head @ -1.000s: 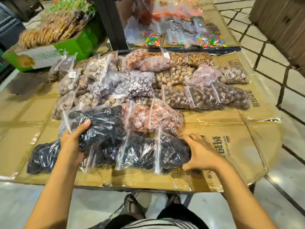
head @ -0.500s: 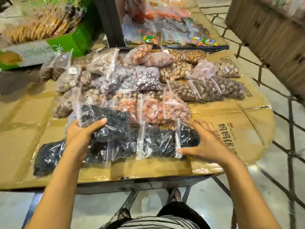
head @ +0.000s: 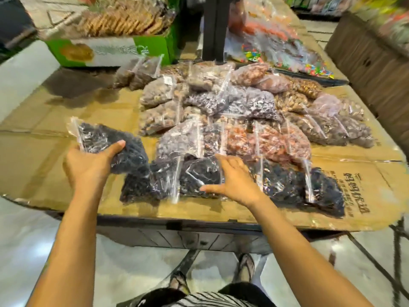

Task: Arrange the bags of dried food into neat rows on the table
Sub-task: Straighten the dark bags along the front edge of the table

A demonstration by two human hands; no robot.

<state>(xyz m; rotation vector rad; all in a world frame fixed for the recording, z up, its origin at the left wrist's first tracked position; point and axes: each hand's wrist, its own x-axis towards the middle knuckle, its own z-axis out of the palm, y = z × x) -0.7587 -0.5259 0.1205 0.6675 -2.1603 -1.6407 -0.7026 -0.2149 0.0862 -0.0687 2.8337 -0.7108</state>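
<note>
Clear bags of dried food lie in rough rows on the cardboard-covered table (head: 44,120). My left hand (head: 88,167) grips a bag of black dried fruit (head: 115,145), lifted off the pile at the left of the front row. My right hand (head: 232,180) rests, fingers spread, on another black bag (head: 199,176) in the front row (head: 287,185) of dark bags. Behind that lie reddish bags (head: 265,140), then purple-grey bags (head: 239,100) and brown nut bags (head: 321,129).
A green box of biscuits (head: 106,49) stands at the back left. A dark post (head: 213,27) rises behind the bags, with colourful candy bags (head: 276,47) beyond it. A cardboard box (head: 371,63) stands at the right. The table's front edge (head: 177,222) is close to my body.
My left hand has lifted one black bag up and to the left. My right hand has moved left from the row's right end onto a middle black bag. The camera shifted.
</note>
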